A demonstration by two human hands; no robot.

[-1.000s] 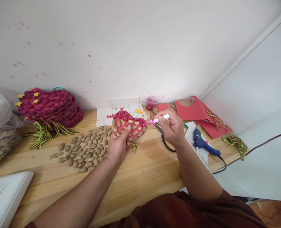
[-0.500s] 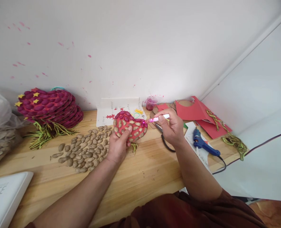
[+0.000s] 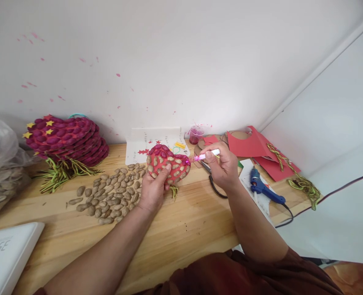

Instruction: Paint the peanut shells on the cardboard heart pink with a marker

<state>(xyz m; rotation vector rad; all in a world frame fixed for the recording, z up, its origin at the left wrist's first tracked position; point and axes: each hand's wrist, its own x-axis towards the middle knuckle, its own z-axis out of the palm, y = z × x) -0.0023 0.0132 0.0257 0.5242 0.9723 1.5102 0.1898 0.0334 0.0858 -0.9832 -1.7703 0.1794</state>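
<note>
My left hand [image 3: 154, 186] grips a red heart-shaped piece [image 3: 172, 163] by its lower left side, thumb on the front. Peanuts in their shells cover the heart; those along its upper edge are painted magenta, and the others are bare. A tuft of green yarn hangs below it. My right hand [image 3: 222, 166] pinches a white-handled paintbrush [image 3: 210, 154], whose magenta-stained tip is at the heart's right edge; whether it touches is hard to tell. Loose peanuts [image 3: 110, 196] lie spread on the wooden table left of my left hand.
Finished-looking magenta hearts with yellow stars [image 3: 66, 139] are stacked at the left. A paint cup [image 3: 196, 134] stands by the wall. On the right lie red card [image 3: 249, 143], a blue glue gun [image 3: 264, 187] and yarn [image 3: 307, 188]. A white device [image 3: 12, 254] sits front left.
The brush tip has drawn slightly right, off the painted peanut at the heart's right edge. My left hand keeps the heart in nearly the same place; the whole view has shifted a little.
</note>
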